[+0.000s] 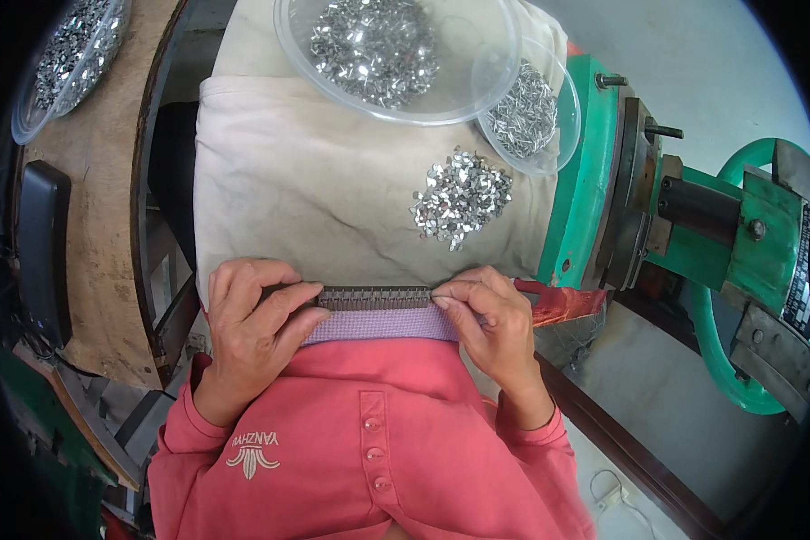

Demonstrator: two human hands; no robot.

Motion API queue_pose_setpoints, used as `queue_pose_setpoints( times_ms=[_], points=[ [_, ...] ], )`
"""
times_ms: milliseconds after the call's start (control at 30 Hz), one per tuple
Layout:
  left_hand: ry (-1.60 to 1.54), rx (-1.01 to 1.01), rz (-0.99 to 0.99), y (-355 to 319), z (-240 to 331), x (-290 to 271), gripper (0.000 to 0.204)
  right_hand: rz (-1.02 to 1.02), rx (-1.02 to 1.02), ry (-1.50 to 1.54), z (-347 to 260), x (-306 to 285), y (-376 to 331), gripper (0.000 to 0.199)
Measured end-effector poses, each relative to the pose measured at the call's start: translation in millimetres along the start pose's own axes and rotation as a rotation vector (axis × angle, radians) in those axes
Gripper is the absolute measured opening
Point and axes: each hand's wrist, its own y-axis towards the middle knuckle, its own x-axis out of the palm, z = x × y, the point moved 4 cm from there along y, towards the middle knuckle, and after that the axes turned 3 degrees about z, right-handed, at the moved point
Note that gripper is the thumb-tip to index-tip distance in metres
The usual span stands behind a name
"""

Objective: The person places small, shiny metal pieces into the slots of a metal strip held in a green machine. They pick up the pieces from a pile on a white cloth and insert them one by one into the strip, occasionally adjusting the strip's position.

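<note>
Between my hands lies a dark, narrow slotted metal bar (375, 298), level along the near edge of the cloth-covered work surface. My left hand (259, 315) pinches its left end between thumb and fingers. At the other end, the thumb and fingertips of my right hand (488, 317) grip the bar. Small parts seem to sit in its row of slots, too fine to make out. Beyond my right hand, a loose pile of small shiny metal pieces (462, 196) rests on the beige cloth (306, 180).
A large clear plastic tub (477, 54) of shiny metal bits stands at the far side. Beside it is a smaller clear tub (567, 117) of thin metal pins. A green machine with a handwheel (706, 342) is at right. A wooden table (103, 207) holds a black case (45, 252) at left.
</note>
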Motion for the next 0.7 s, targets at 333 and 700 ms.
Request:
queue_pose_setpoints(
  times_ms=[333,700],
  points=[
    [-0.004,-0.007,0.009,-1.2,-0.5,0.1,0.032,-0.026,-0.109,-0.079,-1.1,-0.6,4.3,0.011],
    [0.025,0.021,-0.022,-1.7,-0.2,0.5,0.034,-0.008,-0.091,0.001,3.2,-1.2,0.3,0.014]
  ],
)
